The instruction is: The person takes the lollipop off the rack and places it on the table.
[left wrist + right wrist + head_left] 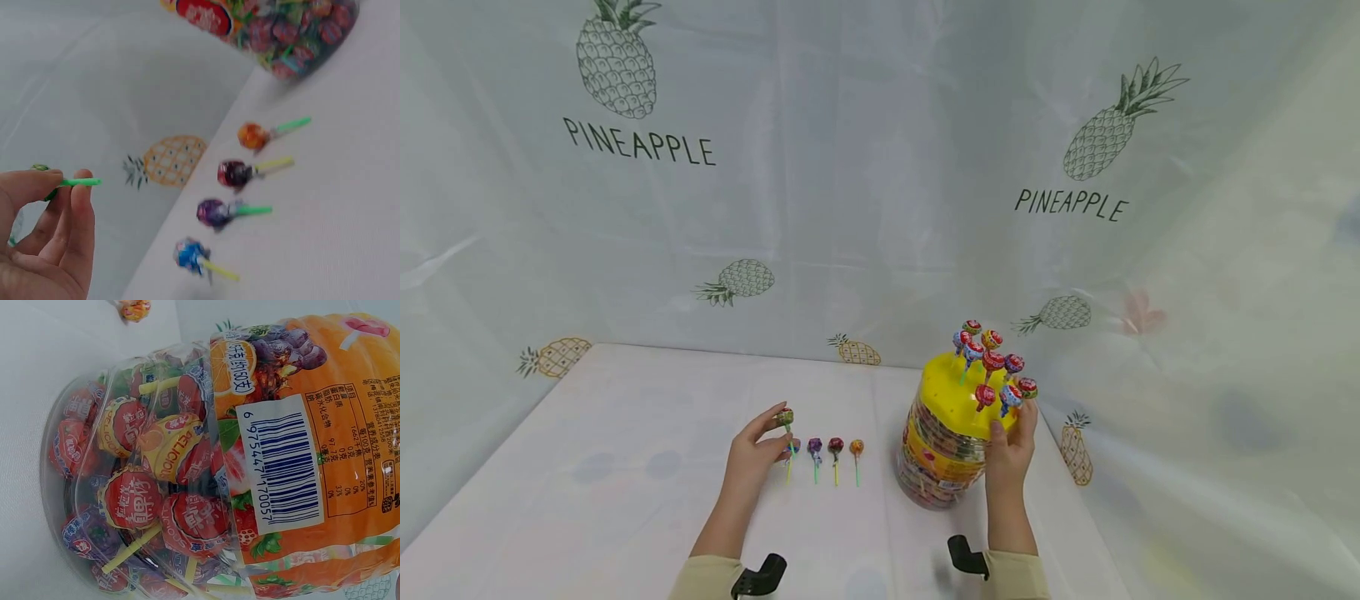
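Observation:
My left hand (758,450) pinches a green-wrapped lollipop (785,417) by its wrapped head end, the green stick pointing away in the left wrist view. Just beside that hand, several lollipops lie in a row on the table: a blue one (190,255), a purple one (214,212), a dark red one (234,174) and an orange one (253,135). My right hand (1011,446) grips the near right edge of the yellow lid (943,392) on a big candy jar (936,471). Lollipops such as a red one (985,396) stand upright in the lid; the fingertips are partly hidden there.
The jar is packed with wrapped lollipops and bears an orange label with a barcode (284,462). It stands on the right part of the white-covered table (647,467). A pineapple-print curtain (880,183) hangs behind the table and along its sides.

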Available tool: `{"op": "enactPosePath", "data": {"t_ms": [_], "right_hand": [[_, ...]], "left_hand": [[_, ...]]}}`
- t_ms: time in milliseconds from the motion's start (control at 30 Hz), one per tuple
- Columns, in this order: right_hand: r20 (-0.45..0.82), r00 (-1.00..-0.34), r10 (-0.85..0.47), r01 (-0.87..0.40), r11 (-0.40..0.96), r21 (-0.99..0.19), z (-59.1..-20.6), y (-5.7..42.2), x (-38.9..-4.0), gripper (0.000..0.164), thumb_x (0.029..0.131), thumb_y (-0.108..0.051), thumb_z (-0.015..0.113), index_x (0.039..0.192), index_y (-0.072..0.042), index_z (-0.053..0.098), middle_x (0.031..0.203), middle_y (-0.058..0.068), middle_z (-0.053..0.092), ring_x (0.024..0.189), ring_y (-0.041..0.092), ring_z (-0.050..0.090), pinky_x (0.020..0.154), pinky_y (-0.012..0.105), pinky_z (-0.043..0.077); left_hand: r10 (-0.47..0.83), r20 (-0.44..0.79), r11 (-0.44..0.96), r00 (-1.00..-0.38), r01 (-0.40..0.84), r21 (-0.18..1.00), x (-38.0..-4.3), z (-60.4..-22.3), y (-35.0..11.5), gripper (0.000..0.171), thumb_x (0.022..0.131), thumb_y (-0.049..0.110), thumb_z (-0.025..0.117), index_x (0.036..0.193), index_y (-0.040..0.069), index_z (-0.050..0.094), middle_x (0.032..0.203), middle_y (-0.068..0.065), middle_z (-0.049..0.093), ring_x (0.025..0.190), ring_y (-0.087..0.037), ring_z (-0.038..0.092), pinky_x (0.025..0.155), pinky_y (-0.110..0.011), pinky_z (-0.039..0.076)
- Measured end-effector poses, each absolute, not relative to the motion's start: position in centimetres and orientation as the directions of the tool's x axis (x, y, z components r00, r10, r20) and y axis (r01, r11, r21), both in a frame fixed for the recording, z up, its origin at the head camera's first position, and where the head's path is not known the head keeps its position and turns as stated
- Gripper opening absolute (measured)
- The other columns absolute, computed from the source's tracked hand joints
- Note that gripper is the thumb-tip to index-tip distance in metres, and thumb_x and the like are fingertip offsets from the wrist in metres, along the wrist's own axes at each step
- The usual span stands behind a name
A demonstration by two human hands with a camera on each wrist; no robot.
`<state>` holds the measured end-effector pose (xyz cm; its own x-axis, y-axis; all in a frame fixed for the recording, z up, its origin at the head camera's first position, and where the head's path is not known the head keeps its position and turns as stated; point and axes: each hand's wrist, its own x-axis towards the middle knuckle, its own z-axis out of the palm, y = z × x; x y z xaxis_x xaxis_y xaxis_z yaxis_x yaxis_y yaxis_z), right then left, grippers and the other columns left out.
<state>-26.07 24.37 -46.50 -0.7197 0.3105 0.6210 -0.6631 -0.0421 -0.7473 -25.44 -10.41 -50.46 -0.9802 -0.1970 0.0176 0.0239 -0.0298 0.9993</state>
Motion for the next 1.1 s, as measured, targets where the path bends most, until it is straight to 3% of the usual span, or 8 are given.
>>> {"op": "enactPosePath", "data": {"t_ms": [133,333,500,633,800,1100], "right_hand": [[0.62,-0.722,0.307,-0.664,-0.053,-0.746,-46.7,24.5,-26.2,0.05,0.099,-0.01,0.054,0.147,-0.013,0.042,0.147,0.003,0.029,0.129,0.021,0.041,0.094,0.022,0.045],[0.634,-0.712,0.301,-0.67,-0.022,-0.742,-46.6,24.5,-26.2,0.049,0.099,-0.012,0.054,0.146,-0.009,0.042,0.148,0.003,0.028,0.132,0.023,0.038,0.096,0.022,0.044],[0.635,-0.71,0.304,-0.671,-0.021,-0.741,-46.4,24.4,-26.1,0.047,0.099,-0.012,0.054,0.145,-0.011,0.044,0.148,0.004,0.028,0.133,0.022,0.037,0.096,0.021,0.043],[0.631,-0.715,0.302,-0.67,-0.037,-0.742,-46.3,24.3,-26.0,0.049,0.099,-0.01,0.053,0.147,-0.012,0.042,0.149,0.003,0.027,0.132,0.022,0.037,0.096,0.021,0.043],[0.619,-0.724,0.305,-0.661,-0.05,-0.748,-46.3,24.3,-25.9,0.049,0.099,-0.011,0.053,0.147,-0.012,0.042,0.148,0.003,0.028,0.132,0.022,0.038,0.096,0.022,0.044],[0.61,-0.725,0.318,-0.655,-0.045,-0.755,-46.3,24.2,-25.9,0.05,0.099,-0.008,0.052,0.148,-0.015,0.041,0.149,0.001,0.028,0.131,0.02,0.039,0.095,0.021,0.044]], "left_hand": [[-0.22,-0.011,0.039,-0.975,-0.021,0.999,-25.7,-51.7,-11.8,0.053,0.089,-0.001,0.066,0.139,0.013,0.054,0.128,-0.019,0.055,0.092,-0.023,0.067,0.072,-0.027,0.056],[-0.23,-0.036,0.181,-0.972,-0.079,0.98,-25.5,-53.6,-12.9,0.052,0.09,-0.001,0.065,0.14,0.011,0.053,0.126,-0.021,0.057,0.105,-0.03,0.061,0.075,-0.026,0.053],[-0.216,-0.054,0.204,-0.975,-0.099,0.974,-25.7,-55.3,-13.4,0.053,0.089,-0.002,0.065,0.139,0.008,0.052,0.122,-0.023,0.059,0.106,-0.032,0.062,0.079,-0.03,0.052],[-0.195,-0.069,0.223,-0.978,-0.113,0.968,-26.5,-55.9,-13.8,0.05,0.088,-0.003,0.066,0.136,0.004,0.054,0.115,-0.023,0.061,0.082,-0.022,0.064,0.064,-0.026,0.05],[-0.17,-0.086,0.251,-0.982,-0.128,0.959,-27.4,-56.3,-14.2,0.048,0.085,-0.006,0.067,0.131,0.002,0.057,0.107,-0.021,0.063,0.054,-0.013,0.052,0.047,-0.024,0.043],[-0.144,-0.073,0.411,-0.987,-0.127,0.903,-28.1,-56.3,-14.3,0.048,0.082,0.002,0.074,0.128,0.005,0.061,0.099,-0.012,0.066,0.052,-0.013,0.05,0.05,-0.025,0.043]]}}
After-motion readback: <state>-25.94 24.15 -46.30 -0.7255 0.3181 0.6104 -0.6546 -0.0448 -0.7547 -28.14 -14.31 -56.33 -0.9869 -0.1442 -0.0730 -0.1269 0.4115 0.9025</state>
